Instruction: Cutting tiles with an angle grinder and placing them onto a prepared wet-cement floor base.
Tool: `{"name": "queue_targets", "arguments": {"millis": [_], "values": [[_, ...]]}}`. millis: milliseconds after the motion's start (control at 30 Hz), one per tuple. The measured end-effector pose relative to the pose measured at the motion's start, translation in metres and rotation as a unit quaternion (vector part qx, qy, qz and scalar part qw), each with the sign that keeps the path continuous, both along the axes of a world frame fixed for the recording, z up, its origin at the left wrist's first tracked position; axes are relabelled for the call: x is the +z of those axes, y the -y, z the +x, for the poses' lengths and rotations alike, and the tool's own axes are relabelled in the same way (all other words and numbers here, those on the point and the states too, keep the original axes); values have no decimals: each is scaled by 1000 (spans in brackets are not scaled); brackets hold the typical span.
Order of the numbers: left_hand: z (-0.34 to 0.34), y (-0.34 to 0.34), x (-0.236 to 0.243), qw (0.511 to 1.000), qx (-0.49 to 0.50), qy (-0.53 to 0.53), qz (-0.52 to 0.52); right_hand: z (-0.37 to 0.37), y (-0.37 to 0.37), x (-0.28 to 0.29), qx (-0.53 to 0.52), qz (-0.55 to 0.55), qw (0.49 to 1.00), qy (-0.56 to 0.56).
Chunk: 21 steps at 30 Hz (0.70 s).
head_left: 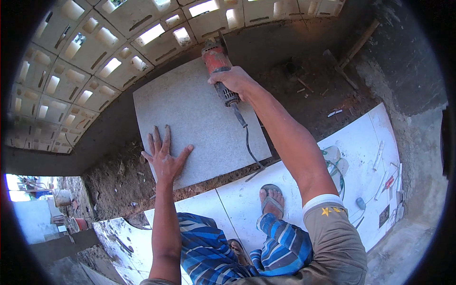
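Note:
A large square grey tile (190,128) lies over the dirt, its near edge beside the white floor tiles. My left hand (167,156) rests flat on its left part, fingers spread. Gripped in my right hand (232,80) is a red and black angle grinder (217,59), held above the tile's far right edge. The grinder's disc (223,42) shows edge-on at the far end, near the foot of the block wall. From the tool's rear, a dark cord (248,142) runs down across the tile. Whether the disc is spinning or touching the tile cannot be told.
A pale perforated block wall (99,61) rises at the far side. White floor tiles (204,209) lie under my feet. A hammer (340,70) lies on the dirt at the far right. A pair of sandals (335,161) and several small tools sit on the white tiles to the right.

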State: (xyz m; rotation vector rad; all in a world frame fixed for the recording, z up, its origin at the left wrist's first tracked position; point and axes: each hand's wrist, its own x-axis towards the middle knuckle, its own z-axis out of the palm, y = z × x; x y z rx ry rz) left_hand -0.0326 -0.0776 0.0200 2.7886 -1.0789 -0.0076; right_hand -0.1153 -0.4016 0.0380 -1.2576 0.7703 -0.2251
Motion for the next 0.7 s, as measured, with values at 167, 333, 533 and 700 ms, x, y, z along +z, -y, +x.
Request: {"name": "queue_targets", "arguments": {"millis": [167, 333, 533, 700], "values": [[0, 1, 4, 1000, -1, 8, 9, -2, 0, 11, 4, 0, 1000, -20], [1, 2, 1, 1000, -6, 14, 19, -7, 0, 7, 15, -1, 1000, -14], [3, 0, -5, 999, -5, 25, 32, -8, 2, 2, 22, 11, 1000, -14], [3, 1, -4, 999, -9, 24, 25, -10, 0, 0, 16, 14, 1000, -10]]}}
